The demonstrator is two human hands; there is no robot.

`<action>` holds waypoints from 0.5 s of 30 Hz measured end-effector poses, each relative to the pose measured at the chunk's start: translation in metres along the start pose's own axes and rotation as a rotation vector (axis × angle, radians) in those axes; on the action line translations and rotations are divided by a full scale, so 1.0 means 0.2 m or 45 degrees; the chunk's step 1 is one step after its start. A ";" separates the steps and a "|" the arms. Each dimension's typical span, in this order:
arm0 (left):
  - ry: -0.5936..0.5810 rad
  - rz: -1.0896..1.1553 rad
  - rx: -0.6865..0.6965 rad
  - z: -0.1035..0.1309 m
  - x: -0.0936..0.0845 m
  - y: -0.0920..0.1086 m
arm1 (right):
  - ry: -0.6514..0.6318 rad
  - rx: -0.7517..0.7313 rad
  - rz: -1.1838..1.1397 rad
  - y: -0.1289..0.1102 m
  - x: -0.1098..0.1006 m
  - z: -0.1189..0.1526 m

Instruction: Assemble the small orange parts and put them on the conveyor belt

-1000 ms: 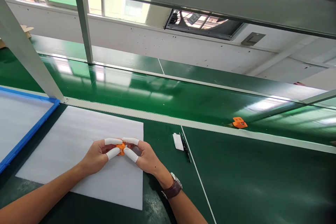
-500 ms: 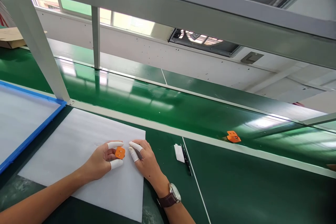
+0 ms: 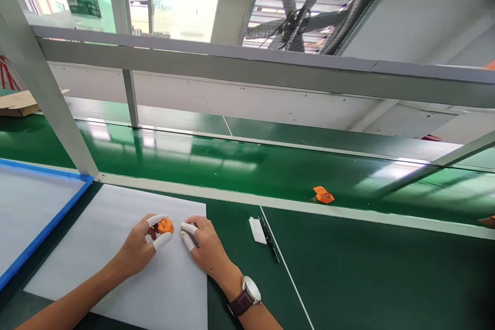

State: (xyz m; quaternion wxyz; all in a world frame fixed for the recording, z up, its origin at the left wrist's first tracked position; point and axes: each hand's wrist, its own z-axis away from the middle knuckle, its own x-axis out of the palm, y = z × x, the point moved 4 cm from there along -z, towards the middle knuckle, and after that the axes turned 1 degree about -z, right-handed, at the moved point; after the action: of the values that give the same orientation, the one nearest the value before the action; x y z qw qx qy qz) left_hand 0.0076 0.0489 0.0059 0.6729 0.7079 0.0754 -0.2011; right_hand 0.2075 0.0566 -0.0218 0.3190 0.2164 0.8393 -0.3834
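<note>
My left hand point(image 3: 138, 245), with white finger cots on thumb and forefinger, holds a small orange plastic part point(image 3: 166, 226) by its edge. The part is tilted, with more than one face showing. Just to its right is my right hand point(image 3: 207, 245), apart from the part. Its cot-covered thumb and forefinger are bent close together at the tips; whatever lies between them is too small to make out. Both hands are over a white sheet point(image 3: 127, 289) on the dark green bench. A watch point(image 3: 247, 294) is on my right wrist.
A black pen point(image 3: 269, 240) and a small white card point(image 3: 257, 230) lie right of the sheet. Beyond the pale rail point(image 3: 216, 200), another orange part point(image 3: 324, 195) sits on a green belt point(image 3: 240, 165). A blue-edged white panel point(image 3: 34, 201) is at left, near a slanted metal post point(image 3: 50, 77).
My view has tilted upward. The orange part in my left hand has turned to show other faces. On the belt, the other orange part has shifted left relative to the rail.
</note>
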 end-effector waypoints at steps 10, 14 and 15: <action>0.281 -0.282 -0.029 -0.76 -0.11 -0.07 | 0.042 -0.004 0.016 0.00 0.00 0.00; 0.351 -0.362 -0.032 -0.96 -0.15 -0.08 | 0.056 -0.013 0.010 0.01 0.00 0.00; 0.359 -0.380 -0.038 -0.98 -0.16 -0.08 | 0.057 -0.015 0.013 0.01 0.00 0.00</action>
State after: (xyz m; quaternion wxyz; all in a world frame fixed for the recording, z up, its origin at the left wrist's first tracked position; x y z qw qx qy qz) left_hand 0.0079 0.2476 0.0062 0.6290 0.6999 0.2757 -0.1963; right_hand 0.2084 0.0573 -0.0229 0.3032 0.2274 0.8474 -0.3719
